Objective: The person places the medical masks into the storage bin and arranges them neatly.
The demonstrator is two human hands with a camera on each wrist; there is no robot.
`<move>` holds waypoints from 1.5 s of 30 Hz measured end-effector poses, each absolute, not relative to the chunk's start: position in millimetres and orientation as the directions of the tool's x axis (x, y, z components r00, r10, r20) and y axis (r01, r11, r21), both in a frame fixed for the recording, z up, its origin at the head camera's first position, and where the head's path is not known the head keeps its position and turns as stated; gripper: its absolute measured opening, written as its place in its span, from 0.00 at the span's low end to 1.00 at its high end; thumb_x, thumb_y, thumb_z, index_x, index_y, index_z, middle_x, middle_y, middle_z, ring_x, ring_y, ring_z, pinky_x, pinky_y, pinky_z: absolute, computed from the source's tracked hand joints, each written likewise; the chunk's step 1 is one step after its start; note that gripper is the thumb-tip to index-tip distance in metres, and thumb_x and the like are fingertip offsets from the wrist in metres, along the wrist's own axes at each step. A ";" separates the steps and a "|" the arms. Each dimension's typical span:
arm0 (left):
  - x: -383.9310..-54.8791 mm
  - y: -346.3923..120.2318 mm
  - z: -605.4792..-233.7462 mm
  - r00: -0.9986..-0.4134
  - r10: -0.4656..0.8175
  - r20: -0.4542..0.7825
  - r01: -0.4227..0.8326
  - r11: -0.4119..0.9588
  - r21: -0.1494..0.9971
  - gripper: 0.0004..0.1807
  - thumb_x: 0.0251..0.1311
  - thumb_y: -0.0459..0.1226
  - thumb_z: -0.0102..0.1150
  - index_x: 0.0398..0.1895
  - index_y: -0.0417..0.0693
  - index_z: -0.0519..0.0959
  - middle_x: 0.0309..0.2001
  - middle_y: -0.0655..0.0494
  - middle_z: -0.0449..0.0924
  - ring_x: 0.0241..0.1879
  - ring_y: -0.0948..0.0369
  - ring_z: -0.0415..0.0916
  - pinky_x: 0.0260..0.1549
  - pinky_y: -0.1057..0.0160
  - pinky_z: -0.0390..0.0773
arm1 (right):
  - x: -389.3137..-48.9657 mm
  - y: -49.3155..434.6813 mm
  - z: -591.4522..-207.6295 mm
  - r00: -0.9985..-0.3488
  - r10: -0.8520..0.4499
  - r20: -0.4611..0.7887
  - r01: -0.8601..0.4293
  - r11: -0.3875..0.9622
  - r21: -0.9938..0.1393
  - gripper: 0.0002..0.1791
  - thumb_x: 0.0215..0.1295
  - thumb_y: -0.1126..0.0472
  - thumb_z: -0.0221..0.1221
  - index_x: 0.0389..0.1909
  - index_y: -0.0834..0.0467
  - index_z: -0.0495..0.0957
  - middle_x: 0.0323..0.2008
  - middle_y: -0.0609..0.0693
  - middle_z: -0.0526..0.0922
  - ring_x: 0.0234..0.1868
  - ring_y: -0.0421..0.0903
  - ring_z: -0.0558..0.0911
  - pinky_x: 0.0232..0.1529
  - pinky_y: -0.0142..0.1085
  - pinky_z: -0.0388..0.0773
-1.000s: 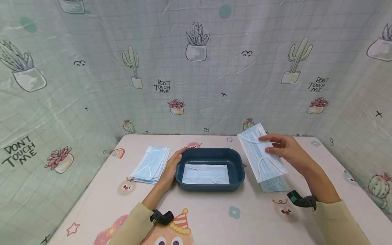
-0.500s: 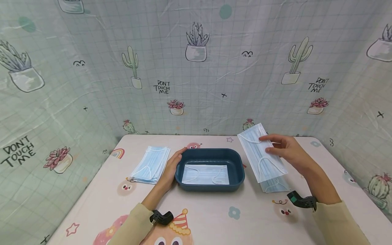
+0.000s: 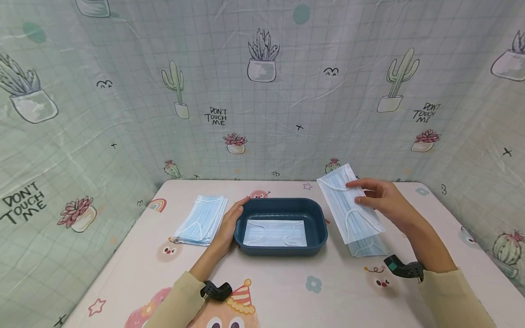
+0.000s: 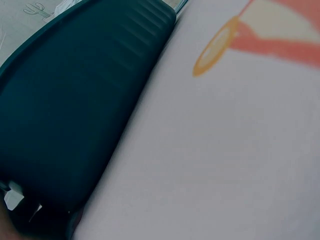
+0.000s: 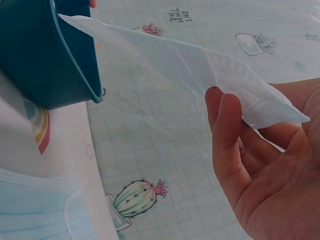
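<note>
My right hand (image 3: 381, 200) pinches a light-blue face mask (image 3: 348, 205) between thumb and fingers, tilted above the table right of the bin. The right wrist view shows that mask (image 5: 175, 65) edge-on, gripped near one end. Below it, another face mask (image 3: 369, 248) lies partly hidden on the table. Centred in the head view is a dark teal bin (image 3: 280, 251) with a face mask (image 3: 275, 233) lying flat inside. My left hand (image 3: 227, 228) rests along the bin's left end, fingers fairly straight, tips at the far corner. Its thumb is hidden.
A stack of face masks (image 3: 201, 221) lies left of the bin, close to my left hand. The table (image 3: 283, 291) has a pale cover with cartoon prints. A cactus-printed curtain (image 3: 262, 114) hangs behind the table and along both sides.
</note>
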State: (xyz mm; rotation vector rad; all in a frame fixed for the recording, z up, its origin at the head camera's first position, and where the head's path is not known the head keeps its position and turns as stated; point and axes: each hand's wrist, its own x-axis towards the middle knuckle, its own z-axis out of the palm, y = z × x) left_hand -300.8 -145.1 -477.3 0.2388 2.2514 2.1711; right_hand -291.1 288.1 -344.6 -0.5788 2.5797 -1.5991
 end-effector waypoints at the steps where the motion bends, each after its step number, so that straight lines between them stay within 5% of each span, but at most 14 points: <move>1: -300.7 -145.3 -477.2 -0.989 0.113 0.101 0.105 0.031 0.994 0.25 0.83 0.45 0.34 0.77 0.55 0.67 0.80 0.55 0.62 0.83 0.53 0.51 0.83 0.46 0.45 | -290.9 287.7 -344.5 -0.928 -0.341 0.150 -0.286 0.394 -0.873 0.24 0.72 0.61 0.63 0.67 0.63 0.75 0.67 0.57 0.72 0.44 0.42 0.83 0.42 0.29 0.86; 30: -294.6 -151.5 -480.4 -0.986 0.127 0.107 0.111 0.027 0.993 0.26 0.83 0.45 0.34 0.78 0.53 0.66 0.80 0.55 0.62 0.82 0.53 0.51 0.83 0.46 0.46 | -275.2 273.8 -346.4 -0.939 -0.315 0.137 -0.278 0.464 -0.841 0.24 0.73 0.60 0.62 0.67 0.62 0.75 0.73 0.65 0.68 0.49 0.42 0.80 0.47 0.24 0.82; 45: -294.3 -149.6 -478.0 -0.985 0.132 0.113 0.118 0.030 0.993 0.26 0.83 0.45 0.33 0.78 0.54 0.66 0.79 0.54 0.62 0.82 0.53 0.51 0.82 0.45 0.46 | -284.2 265.5 -344.3 -0.931 -0.347 0.112 -0.260 0.415 -0.872 0.24 0.72 0.61 0.62 0.67 0.62 0.75 0.71 0.64 0.68 0.46 0.46 0.82 0.42 0.30 0.86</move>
